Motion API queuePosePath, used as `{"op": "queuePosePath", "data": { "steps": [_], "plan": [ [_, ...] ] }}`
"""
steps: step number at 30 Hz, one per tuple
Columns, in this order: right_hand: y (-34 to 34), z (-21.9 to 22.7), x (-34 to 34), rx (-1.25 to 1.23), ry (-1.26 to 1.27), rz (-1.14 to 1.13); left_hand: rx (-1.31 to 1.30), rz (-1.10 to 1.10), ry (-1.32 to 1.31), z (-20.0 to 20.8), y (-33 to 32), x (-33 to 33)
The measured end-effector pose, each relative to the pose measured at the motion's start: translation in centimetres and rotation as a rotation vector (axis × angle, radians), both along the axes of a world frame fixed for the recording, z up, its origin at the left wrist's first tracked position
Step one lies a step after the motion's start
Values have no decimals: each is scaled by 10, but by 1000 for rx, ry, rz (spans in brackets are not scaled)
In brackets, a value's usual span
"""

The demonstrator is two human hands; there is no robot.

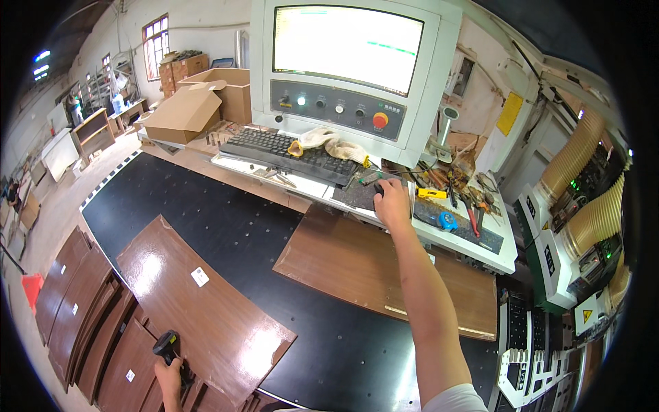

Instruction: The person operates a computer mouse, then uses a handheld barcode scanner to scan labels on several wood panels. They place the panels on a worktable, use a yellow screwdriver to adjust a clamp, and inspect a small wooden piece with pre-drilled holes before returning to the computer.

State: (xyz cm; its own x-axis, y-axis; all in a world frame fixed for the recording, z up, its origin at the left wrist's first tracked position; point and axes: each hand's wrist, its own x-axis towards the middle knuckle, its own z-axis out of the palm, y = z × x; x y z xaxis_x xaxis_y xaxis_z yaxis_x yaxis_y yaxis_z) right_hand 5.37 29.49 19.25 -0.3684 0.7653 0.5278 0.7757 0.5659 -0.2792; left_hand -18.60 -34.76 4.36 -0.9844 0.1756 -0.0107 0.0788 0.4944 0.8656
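Right hand [392,201] is cupped closed over the mouse [379,189] on the console shelf mid-frame, left hand [169,376] gripping a barcode scanner [167,345] at bottom left, so that unwatched scanner could easily scuff the glossy curved panel [206,309].

scanner [167,343] in the left hand [169,381]: matt black plastic
curved panel [199,305] just beside that grip: glossy brown wood veneer
mouse [379,187] under the right hand [392,202]: dark plastic
glove [336,145] left of that grip: rough pale cloth
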Motion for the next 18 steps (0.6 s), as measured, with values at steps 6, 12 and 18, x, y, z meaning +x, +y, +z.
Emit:
{"op": "queuePosePath", "data": {
  "steps": [6,12,18],
  "plan": [
    [1,0,0,-15,-10,-5,-51,-37,-99,-4,3,-6],
    [0,-1,-1,15,46,2,-32,-68,-116,7,7,1],
    [1,1,-1,-17,0,-8,17,-205,-126,14,2,9]
  ]
}}
